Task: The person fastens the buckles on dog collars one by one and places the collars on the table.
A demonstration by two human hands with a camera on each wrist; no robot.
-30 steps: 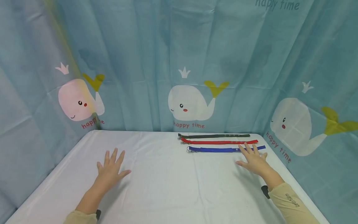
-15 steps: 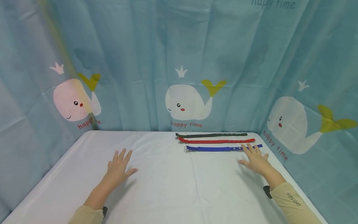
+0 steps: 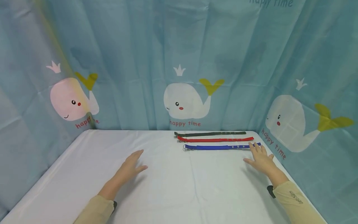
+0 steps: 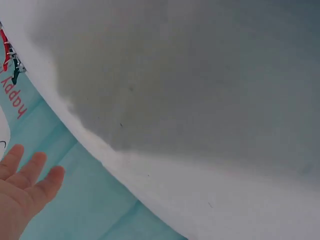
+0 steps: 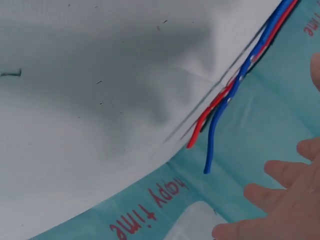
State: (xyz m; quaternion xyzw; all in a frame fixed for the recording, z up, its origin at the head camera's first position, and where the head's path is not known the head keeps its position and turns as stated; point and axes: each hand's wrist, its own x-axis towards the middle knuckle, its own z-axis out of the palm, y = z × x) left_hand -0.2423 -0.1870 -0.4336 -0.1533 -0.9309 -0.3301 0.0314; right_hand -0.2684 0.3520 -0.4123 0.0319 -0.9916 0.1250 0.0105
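Three straps (image 3: 207, 140), dark green, red and blue, lie toward one o'clock on the surface (image 3: 167, 193).
A low, level reach, pinching only the blue strap (image 3: 212, 147), would probably leave its neighbours undisturbed. The right hand (image 3: 262, 161), empty, fingers spread, points to eleven o'clock near that tip; the left hand (image 3: 128, 169), also empty, angles between one and two o'clock.

free room over near tabletop (image 3: 173, 186), straps (image 3: 209, 140) and curtain (image 3: 134, 102) beyond
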